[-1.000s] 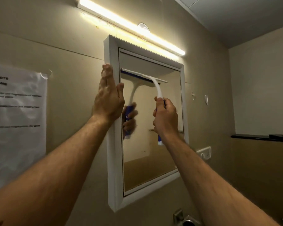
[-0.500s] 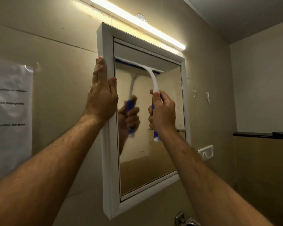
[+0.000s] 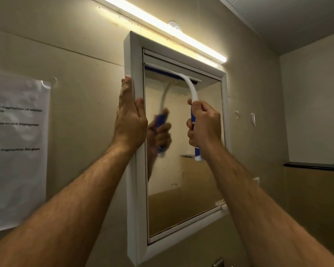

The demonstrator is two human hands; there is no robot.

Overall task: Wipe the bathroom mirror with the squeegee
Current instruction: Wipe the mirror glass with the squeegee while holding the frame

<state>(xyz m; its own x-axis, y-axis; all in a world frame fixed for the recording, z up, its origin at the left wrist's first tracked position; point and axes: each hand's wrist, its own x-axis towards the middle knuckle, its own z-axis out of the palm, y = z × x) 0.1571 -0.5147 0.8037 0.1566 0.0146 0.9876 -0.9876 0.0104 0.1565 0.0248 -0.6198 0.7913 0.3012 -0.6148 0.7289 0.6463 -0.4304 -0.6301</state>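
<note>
At the far left a printed sheet (image 3: 15, 147) hangs on the wall, no part of our job. Next comes our left hand (image 3: 130, 120), fingers straight and flat against the outer edge of the mirror (image 3: 183, 170) frame, thumb on the frame's front face; it holds nothing and only steadies the frame. The glass lies just to its right, taller than wide, tilted in our view so its top leans away to the right.

The squeegee (image 3: 189, 87) sits at the very top of the glass. Its blade runs across the mirror, left end close to the left inner edge of the frame, right end short of the right edge; its long axis lies crosswise to the mirror's height. From the middle of the blade the white neck curves down and toward us into the blue handle, where our right hand (image 3: 203, 126) wraps it with a closed grip, fingers and thumb curled round it.

So the blade lies above the grip, and the unwiped glass lies below both. We judge the coming move to be a straight pull downward, the right hand leading and the blade trailing flat. A strip at the right of the glass looks set to need its own pass.

Above the frame a light bar (image 3: 162, 27) glows.
</note>
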